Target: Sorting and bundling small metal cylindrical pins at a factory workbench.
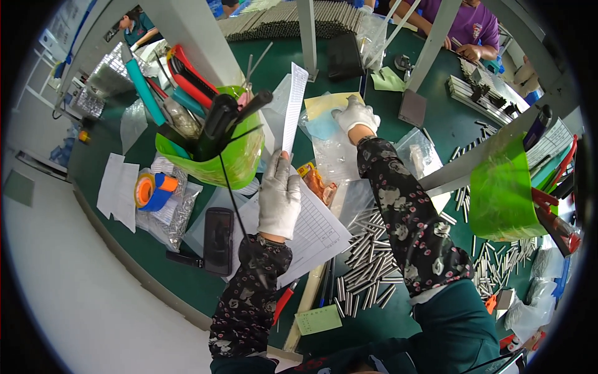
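My left hand (279,202), in a white glove with one bare fingertip showing, holds a printed sheet (294,103) that rises from its fingertips. More printed paper (314,234) lies beneath that hand. Farther away and to the right, my white-gloved right hand (358,116) has its fingers curled on a clear plastic bag (333,149). Yellow paper (339,100) and a light blue piece (322,126) show beside these fingers; their tips are partly hidden. Between the hands lies a small red and yellow packet (316,182).
Green tool bins (233,156) (501,193) stand at both sides. A dark phone (218,240) and tape rolls (149,190) lie left. Many short metal rods (370,262) cover the table by my right arm. A grey post (308,37) rises ahead; a co-worker (470,25) sits across.
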The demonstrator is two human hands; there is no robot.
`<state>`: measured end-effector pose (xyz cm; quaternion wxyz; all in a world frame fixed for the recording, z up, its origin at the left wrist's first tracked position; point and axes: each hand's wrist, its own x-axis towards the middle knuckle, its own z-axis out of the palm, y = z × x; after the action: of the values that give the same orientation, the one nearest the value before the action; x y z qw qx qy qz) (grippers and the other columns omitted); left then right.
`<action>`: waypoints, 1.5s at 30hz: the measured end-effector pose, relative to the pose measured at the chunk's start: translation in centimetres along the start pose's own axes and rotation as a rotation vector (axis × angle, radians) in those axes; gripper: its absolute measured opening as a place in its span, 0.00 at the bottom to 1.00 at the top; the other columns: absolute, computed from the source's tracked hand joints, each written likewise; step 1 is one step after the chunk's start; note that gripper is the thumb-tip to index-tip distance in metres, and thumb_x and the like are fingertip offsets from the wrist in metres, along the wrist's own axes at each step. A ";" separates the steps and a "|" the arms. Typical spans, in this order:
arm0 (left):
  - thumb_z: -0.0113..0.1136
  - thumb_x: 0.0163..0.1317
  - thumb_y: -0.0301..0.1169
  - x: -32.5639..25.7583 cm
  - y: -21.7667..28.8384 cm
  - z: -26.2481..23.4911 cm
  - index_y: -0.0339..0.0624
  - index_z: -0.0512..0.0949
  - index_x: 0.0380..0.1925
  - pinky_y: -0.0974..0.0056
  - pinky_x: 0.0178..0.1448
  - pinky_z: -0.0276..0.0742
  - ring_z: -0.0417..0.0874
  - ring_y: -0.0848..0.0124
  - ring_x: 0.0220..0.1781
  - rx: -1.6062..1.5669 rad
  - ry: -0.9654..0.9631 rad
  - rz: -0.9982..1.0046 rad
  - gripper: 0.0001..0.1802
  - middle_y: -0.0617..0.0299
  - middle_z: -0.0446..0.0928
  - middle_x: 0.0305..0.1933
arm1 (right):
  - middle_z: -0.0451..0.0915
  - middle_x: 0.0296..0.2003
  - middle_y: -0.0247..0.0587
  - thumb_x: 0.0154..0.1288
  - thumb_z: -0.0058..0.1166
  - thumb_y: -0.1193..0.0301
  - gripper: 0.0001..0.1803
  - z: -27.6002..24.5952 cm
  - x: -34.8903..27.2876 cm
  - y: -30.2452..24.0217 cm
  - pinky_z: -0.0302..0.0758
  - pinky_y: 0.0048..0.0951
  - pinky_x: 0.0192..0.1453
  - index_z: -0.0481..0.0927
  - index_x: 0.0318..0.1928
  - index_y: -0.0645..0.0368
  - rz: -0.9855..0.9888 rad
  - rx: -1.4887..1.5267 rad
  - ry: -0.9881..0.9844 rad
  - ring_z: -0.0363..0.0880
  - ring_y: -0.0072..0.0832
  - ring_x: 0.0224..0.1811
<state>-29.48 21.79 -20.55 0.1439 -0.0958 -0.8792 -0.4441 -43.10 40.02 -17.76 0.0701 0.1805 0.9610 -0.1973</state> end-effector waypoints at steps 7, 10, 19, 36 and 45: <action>0.49 0.59 0.26 -0.1 0.0 0.0 0.33 0.65 0.58 0.65 0.63 0.64 0.70 0.55 0.58 0.070 0.018 0.038 0.25 0.48 0.65 0.61 | 0.79 0.46 0.48 0.56 0.48 0.64 0.23 3.0 3.0 1.5 0.71 0.32 0.54 0.75 0.54 0.55 -0.148 0.260 0.187 0.76 0.41 0.51; 0.49 0.59 0.26 0.2 0.5 0.2 0.33 0.65 0.58 0.64 0.63 0.65 0.70 0.54 0.58 -0.018 0.005 0.006 0.25 0.48 0.65 0.61 | 0.81 0.39 0.46 0.55 0.50 0.69 0.16 2.9 3.0 3.1 0.73 0.27 0.47 0.81 0.44 0.55 -0.212 0.539 0.189 0.80 0.37 0.44; 0.51 0.59 0.28 0.4 -0.6 1.0 0.33 0.69 0.54 0.63 0.62 0.66 0.70 0.53 0.59 -0.053 0.075 -0.016 0.22 0.46 0.67 0.60 | 0.77 0.28 0.42 0.53 0.53 0.74 0.08 -2.1 -9.0 3.8 0.70 0.27 0.38 0.77 0.34 0.64 -0.414 1.135 0.343 0.75 0.29 0.30; 0.63 0.57 0.28 -8.8 19.7 -4.6 0.40 0.76 0.36 0.73 0.40 0.70 0.74 0.80 0.33 -0.892 -0.156 -0.022 0.08 0.69 0.77 0.33 | 0.72 0.44 0.36 0.47 0.64 0.64 0.31 -13.7 -31.7 15.8 0.68 0.28 0.51 0.69 0.52 0.59 -0.578 1.164 0.219 0.70 0.27 0.45; 0.63 0.52 0.26 -12.0 28.1 -1.7 0.40 0.72 0.35 0.59 0.37 0.72 0.76 0.56 0.33 -0.400 -0.215 0.701 0.11 0.56 0.74 0.31 | 0.73 0.23 0.35 0.47 0.60 0.71 0.06 -20.2 -36.4 20.2 0.67 0.37 0.35 0.74 0.24 0.55 -0.923 0.190 0.615 0.73 0.37 0.30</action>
<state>-9.58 36.38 -2.48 0.1723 -0.4613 -0.6998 -0.5174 -3.15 53.94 1.04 -0.3237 -0.2038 0.8944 -0.2316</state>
